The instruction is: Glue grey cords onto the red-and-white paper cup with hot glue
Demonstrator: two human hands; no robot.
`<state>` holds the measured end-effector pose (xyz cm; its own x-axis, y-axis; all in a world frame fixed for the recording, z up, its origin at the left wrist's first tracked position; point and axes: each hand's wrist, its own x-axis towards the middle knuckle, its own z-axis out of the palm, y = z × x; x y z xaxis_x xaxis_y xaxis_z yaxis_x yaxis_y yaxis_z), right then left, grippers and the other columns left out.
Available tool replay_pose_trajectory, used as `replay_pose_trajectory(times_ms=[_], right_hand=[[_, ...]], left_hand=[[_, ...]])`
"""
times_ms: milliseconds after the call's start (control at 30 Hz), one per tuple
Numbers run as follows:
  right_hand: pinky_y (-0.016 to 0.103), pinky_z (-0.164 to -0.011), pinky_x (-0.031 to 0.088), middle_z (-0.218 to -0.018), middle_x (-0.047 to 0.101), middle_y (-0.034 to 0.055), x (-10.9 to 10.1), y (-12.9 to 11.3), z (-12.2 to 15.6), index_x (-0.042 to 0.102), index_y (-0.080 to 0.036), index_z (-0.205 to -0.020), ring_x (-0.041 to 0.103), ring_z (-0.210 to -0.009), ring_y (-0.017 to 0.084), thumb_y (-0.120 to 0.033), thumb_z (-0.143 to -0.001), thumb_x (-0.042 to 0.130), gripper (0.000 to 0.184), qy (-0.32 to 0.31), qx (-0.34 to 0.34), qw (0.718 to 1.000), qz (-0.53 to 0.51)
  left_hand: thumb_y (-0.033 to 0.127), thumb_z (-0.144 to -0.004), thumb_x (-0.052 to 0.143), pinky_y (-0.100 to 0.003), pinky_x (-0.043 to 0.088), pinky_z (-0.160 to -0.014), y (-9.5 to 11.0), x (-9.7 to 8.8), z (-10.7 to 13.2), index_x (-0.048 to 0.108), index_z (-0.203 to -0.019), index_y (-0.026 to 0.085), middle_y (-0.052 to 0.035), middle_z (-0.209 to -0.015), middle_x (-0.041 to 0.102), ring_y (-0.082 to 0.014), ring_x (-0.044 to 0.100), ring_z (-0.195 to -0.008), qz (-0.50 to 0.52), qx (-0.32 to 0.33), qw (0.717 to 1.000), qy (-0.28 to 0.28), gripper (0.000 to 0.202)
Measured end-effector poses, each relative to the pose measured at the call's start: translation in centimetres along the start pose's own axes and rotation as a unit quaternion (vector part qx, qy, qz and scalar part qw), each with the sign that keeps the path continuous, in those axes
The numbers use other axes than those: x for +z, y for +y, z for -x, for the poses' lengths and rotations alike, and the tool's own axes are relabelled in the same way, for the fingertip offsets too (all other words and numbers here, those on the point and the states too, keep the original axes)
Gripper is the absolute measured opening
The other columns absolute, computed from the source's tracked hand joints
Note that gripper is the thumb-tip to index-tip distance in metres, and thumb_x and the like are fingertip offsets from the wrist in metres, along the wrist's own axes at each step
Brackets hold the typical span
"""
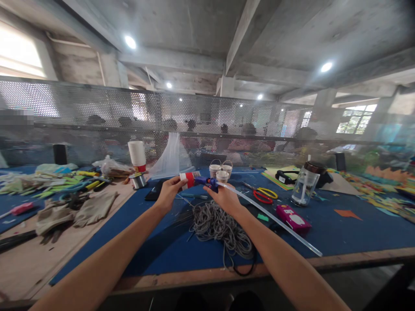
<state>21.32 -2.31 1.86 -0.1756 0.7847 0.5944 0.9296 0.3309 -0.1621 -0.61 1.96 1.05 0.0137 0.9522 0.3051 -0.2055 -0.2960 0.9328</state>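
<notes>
My left hand (169, 192) is closed around a red and white paper cup (189, 178), held on its side above the blue table mat (324, 233). My right hand (225, 198) grips a blue glue gun (207, 182) whose nozzle points into the cup's base end. A long clear glue stick (272, 218) runs out of the gun's back toward the table's right front edge. Below both hands lies a tangled pile of grey cord (218, 226).
Three small white cups (221, 170) stand behind the hands. Scissors with red and yellow handles (264, 194), a pink box (292, 218) and a clear jug (303, 185) lie right. A cup stack (137, 156), gloves (78, 209) and tools sit left. A mesh screen (97, 112) backs the table.
</notes>
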Motion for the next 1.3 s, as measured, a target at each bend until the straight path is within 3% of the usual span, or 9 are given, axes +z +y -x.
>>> replay_pose_trajectory(times_ms=[267,567,800,1300], right_hand=[[0.029,-0.081,0.046,-0.095,0.075,0.0082,0.2,0.2,-0.1,0.068,-0.022,-0.113,0.069,-0.092,0.025,-0.063,-0.094,0.043,0.052,0.005,0.005,1.0,-0.002],[0.028,-0.082,0.046,-0.099,0.075,0.0079,-0.1,0.0,-0.1,0.068,-0.023,-0.117,0.069,-0.094,0.024,-0.063,-0.094,0.043,0.052,-0.004,0.014,1.0,-0.003],[0.028,-0.079,0.047,-0.097,0.075,0.0083,0.0,0.1,-0.2,0.069,-0.022,-0.11,0.07,-0.093,0.025,-0.063,-0.094,0.042,0.052,0.003,0.022,1.0,0.007],[0.03,-0.082,0.047,-0.099,0.075,0.0101,-0.1,0.1,-0.3,0.069,-0.021,-0.115,0.069,-0.096,0.026,-0.063,-0.094,0.043,0.054,-0.008,0.037,0.999,-0.007]], left_hand=[[0.041,-0.064,0.08,-0.031,0.048,-0.068,-0.2,0.0,0.0,0.075,-0.088,0.015,-0.0029,-0.072,0.071,-0.0201,0.064,-0.071,-0.008,0.002,1.0,-0.001,0.036],[0.041,-0.065,0.081,-0.032,0.048,-0.069,-0.4,-0.1,-0.1,0.075,-0.1,0.014,-0.004,-0.076,0.073,-0.019,0.063,-0.066,-0.004,0.001,1.0,-0.017,0.044],[0.041,-0.067,0.079,-0.033,0.049,-0.069,-0.5,-0.1,-0.1,0.074,-0.103,0.014,-0.005,-0.079,0.074,-0.0194,0.063,-0.065,-0.016,0.0,0.999,-0.03,0.045],[0.043,-0.062,0.081,-0.034,0.049,-0.066,0.7,0.8,0.9,0.076,-0.096,0.014,-0.0077,-0.079,0.075,-0.024,0.067,-0.071,-0.03,0.0,0.999,-0.017,0.045]])
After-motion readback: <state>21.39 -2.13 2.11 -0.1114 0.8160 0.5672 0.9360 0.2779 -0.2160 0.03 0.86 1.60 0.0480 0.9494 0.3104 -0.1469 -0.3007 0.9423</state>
